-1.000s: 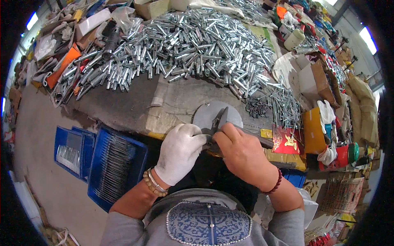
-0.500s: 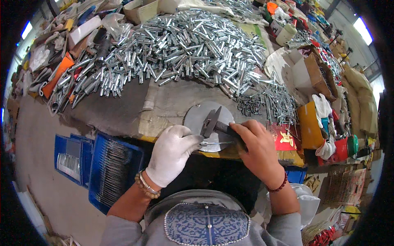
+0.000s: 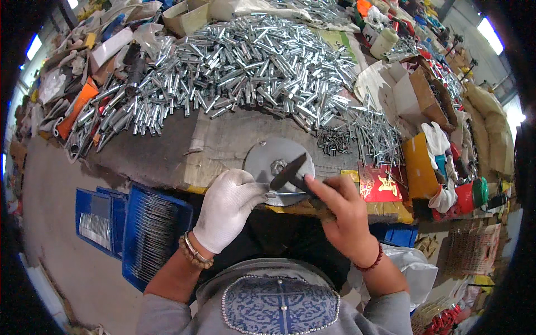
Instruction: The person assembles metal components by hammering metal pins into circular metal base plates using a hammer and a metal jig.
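My left hand (image 3: 226,209), in a white glove, pinches one end of a thin silvery metal rod (image 3: 291,194). The rod lies level across the near part of a round grey metal disc (image 3: 257,159) at the table's edge. My bare right hand (image 3: 347,218) is wrapped round the handle of a hammer. The dark hammer head (image 3: 288,172) is over the disc, close to my gloved fingertips and just above the rod; whether it touches the rod I cannot tell. Part of the handle is hidden by my right fingers.
Behind the disc spreads a big heap of metal tubes (image 3: 262,67). Short dark pins (image 3: 334,142) and long thin rods (image 3: 374,134) lie to its right, by a red packet (image 3: 381,183). Blue bins (image 3: 129,223) of metal rods stand lower left. An open carton (image 3: 430,97) sits at right.
The hammer head has turned to a flatter slant over the disc, and my right hand has shifted slightly nearer to me. My left hand keeps its pinch on the rod.
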The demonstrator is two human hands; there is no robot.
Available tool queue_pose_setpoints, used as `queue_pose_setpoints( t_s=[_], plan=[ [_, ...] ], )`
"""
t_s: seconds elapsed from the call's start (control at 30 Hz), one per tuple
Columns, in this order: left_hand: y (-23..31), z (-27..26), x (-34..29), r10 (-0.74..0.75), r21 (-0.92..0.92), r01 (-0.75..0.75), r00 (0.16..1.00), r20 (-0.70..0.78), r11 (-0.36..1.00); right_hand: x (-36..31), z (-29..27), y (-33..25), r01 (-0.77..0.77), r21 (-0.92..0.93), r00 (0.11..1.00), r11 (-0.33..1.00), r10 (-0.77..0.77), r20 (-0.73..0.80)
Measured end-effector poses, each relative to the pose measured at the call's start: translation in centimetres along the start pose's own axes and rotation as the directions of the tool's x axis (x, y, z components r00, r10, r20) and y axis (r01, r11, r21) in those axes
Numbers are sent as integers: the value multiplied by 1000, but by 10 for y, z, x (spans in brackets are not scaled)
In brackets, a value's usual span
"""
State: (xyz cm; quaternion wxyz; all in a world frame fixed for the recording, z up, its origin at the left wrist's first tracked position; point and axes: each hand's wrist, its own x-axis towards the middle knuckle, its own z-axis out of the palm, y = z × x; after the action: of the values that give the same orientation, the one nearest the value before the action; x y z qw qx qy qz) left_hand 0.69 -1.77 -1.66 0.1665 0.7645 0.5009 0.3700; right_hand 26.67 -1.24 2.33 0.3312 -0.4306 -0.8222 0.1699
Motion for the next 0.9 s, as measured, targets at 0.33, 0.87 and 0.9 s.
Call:
queue_pose_setpoints(
  t_s=[0.33, 0.87, 0.9],
  plan=[
    [0, -1, -1, 0, 13, 0, 1000, 11, 1000, -4, 12, -18, -20, -274, 981, 962, 72, 181],
    [42, 14, -40, -659, -749, 575, 708, 255, 328, -32, 48, -45, -670, 414, 708, 616, 363, 606],
    [42, 10, -44, -658, -742, 564, 719, 225, 362, -34, 51, -46, -591, 427, 772, 684, 328, 544]
  ],
)
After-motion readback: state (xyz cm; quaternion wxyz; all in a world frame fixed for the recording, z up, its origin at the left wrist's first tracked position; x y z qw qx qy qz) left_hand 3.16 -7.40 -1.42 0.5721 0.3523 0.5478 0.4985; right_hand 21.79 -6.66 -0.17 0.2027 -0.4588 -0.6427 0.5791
